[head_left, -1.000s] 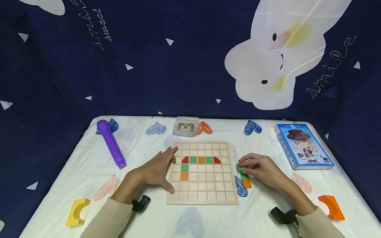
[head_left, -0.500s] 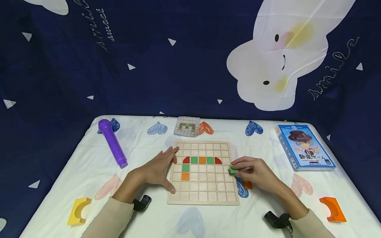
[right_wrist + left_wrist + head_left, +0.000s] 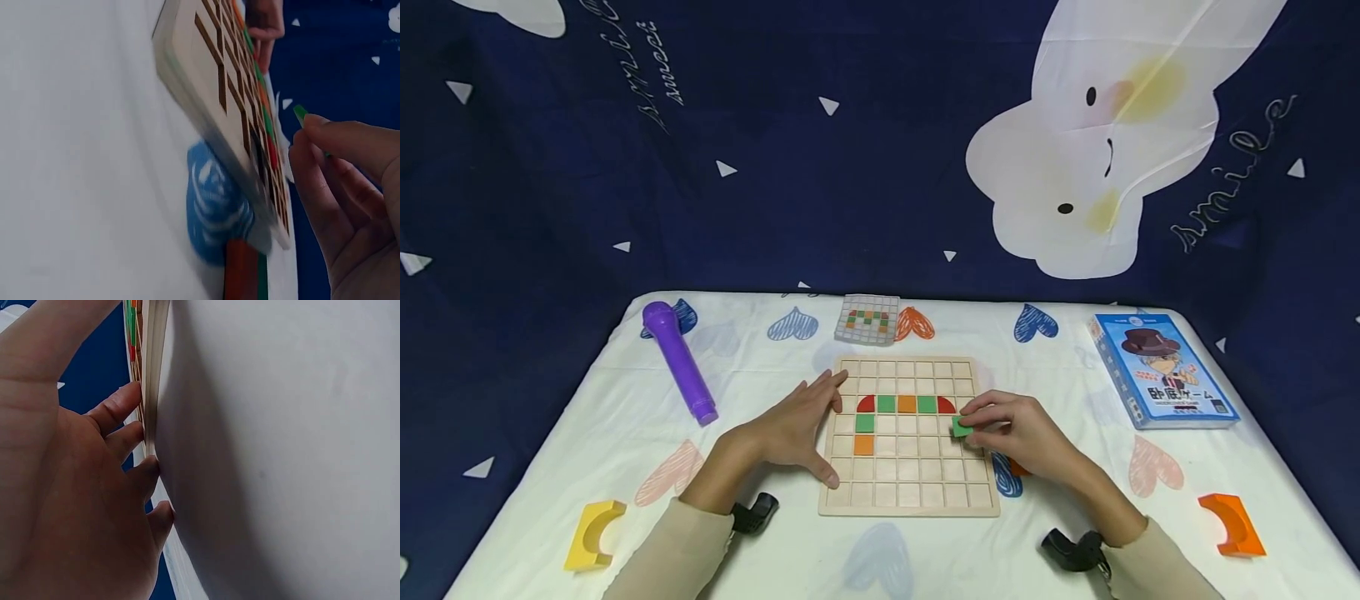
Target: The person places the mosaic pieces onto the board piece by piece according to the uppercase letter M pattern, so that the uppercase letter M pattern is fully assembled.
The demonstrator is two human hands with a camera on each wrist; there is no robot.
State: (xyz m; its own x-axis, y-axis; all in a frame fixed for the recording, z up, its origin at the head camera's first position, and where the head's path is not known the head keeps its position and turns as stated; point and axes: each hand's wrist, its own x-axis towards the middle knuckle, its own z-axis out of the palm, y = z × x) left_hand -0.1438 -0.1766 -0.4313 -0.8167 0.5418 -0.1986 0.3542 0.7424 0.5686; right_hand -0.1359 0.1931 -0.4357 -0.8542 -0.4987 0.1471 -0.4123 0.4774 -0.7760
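A wooden grid board (image 3: pixel 908 497) lies flat, with red quarter-round, green and orange tiles set in some of its cells. My left hand (image 3: pixel 790 429) rests along its left edge, fingers spread; in the left wrist view the fingertips (image 3: pixel 164 514) touch the board's side. Over the right part of the board, my right hand (image 3: pixel 1011 429) pinches a green square tile (image 3: pixel 959 427) between thumb and fingers. The tile is just below the right red piece (image 3: pixel 947 405). The right wrist view shows this green tile (image 3: pixel 300 113) held above the board surface.
A pattern card (image 3: pixel 868 320) lies behind the board. An orange tile (image 3: pixel 1018 468) is partly hidden under my right hand. A purple toy microphone (image 3: pixel 681 362) is at left, a blue game box (image 3: pixel 1165 371) at right. Yellow (image 3: pixel 593 536) and orange (image 3: pixel 1234 525) arched blocks lie near the front.
My right hand has picked up the green tile from beside the board and carried it left over the board's right column. My left hand has stayed on the board's edge.
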